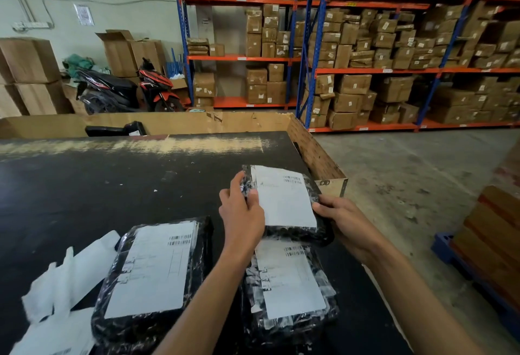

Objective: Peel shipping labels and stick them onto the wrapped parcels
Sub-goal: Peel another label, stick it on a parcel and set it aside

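left hand (241, 214) and right hand (342, 218) gripping far black wrapped parcel (318, 231) with white shipping label (284, 197), sitting on black table (84, 186); cardboard bin (315, 152) behind holding black item (115, 129).

Black, scuffed table top (84, 186) with a pale worn streak along its far edge. Behind it, a long open cardboard bin (180, 122) with something black (115, 129) lying inside. By the back wall, a red-and-black scooter (126, 90) parked beside stacks of big cartons (28, 73). Blue-and-orange racks (365, 70) crammed with brown boxes. Grey concrete floor (408, 163) to the right, and at the right edge brown flat stock on a blue pallet (450, 247)
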A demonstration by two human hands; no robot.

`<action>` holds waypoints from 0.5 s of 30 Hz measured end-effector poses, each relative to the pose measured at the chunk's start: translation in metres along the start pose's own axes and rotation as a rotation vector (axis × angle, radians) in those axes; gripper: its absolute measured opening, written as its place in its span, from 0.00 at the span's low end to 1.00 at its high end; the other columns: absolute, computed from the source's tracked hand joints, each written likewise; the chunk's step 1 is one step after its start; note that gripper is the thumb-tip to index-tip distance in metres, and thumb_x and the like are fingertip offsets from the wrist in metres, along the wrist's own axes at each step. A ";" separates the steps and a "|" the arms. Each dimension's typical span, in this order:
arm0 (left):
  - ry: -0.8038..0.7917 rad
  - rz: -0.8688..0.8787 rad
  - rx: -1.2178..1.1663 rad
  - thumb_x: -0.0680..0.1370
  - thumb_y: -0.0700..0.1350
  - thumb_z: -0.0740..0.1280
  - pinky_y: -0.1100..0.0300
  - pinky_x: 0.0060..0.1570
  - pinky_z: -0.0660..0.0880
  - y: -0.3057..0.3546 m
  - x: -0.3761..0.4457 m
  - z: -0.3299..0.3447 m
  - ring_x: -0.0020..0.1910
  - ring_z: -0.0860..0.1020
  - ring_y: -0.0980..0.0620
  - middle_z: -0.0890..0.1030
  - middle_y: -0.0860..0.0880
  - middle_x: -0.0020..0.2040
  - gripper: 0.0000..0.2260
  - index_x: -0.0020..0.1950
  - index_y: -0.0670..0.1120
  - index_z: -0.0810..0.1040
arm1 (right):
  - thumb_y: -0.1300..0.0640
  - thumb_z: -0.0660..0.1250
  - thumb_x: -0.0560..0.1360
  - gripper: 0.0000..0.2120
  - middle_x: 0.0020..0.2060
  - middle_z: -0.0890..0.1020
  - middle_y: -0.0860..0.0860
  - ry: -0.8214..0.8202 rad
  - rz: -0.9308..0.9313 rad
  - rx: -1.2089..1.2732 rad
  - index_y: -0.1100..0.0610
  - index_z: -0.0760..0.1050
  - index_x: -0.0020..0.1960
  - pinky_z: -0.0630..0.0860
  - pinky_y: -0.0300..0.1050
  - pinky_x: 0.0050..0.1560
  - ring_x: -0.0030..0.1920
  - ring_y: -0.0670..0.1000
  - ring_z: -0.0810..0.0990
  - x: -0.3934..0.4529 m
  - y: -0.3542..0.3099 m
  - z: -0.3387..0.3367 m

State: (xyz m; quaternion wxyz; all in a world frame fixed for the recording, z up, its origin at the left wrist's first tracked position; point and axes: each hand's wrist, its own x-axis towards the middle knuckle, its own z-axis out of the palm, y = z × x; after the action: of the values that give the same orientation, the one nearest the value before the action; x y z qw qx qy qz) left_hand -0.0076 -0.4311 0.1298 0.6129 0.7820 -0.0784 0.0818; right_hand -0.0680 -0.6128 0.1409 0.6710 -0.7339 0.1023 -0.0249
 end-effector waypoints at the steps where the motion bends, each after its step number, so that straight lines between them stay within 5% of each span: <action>1: 0.008 -0.005 -0.007 0.84 0.48 0.54 0.46 0.66 0.67 -0.004 -0.012 -0.001 0.65 0.68 0.45 0.64 0.52 0.62 0.19 0.76 0.58 0.61 | 0.64 0.62 0.82 0.11 0.54 0.87 0.54 0.001 0.007 -0.003 0.60 0.81 0.59 0.78 0.47 0.60 0.56 0.53 0.85 -0.006 0.006 -0.001; 10: -0.077 -0.085 0.075 0.85 0.48 0.53 0.59 0.59 0.64 -0.043 -0.085 -0.010 0.58 0.70 0.51 0.64 0.52 0.58 0.23 0.80 0.53 0.55 | 0.62 0.64 0.81 0.12 0.52 0.87 0.53 -0.014 0.116 -0.091 0.55 0.82 0.59 0.76 0.56 0.65 0.55 0.54 0.86 -0.054 0.049 0.011; 15: -0.136 -0.105 0.069 0.84 0.52 0.52 0.58 0.65 0.65 -0.049 -0.094 -0.018 0.61 0.70 0.51 0.63 0.52 0.62 0.25 0.81 0.54 0.52 | 0.59 0.63 0.82 0.12 0.55 0.87 0.47 0.009 0.122 -0.079 0.51 0.80 0.62 0.75 0.51 0.67 0.57 0.48 0.85 -0.069 0.052 0.022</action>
State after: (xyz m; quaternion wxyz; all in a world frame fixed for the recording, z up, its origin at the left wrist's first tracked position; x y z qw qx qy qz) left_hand -0.0884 -0.4003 0.0662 0.5822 0.8095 -0.0760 -0.0009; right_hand -0.1377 -0.5829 0.0947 0.6415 -0.7520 0.1507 0.0169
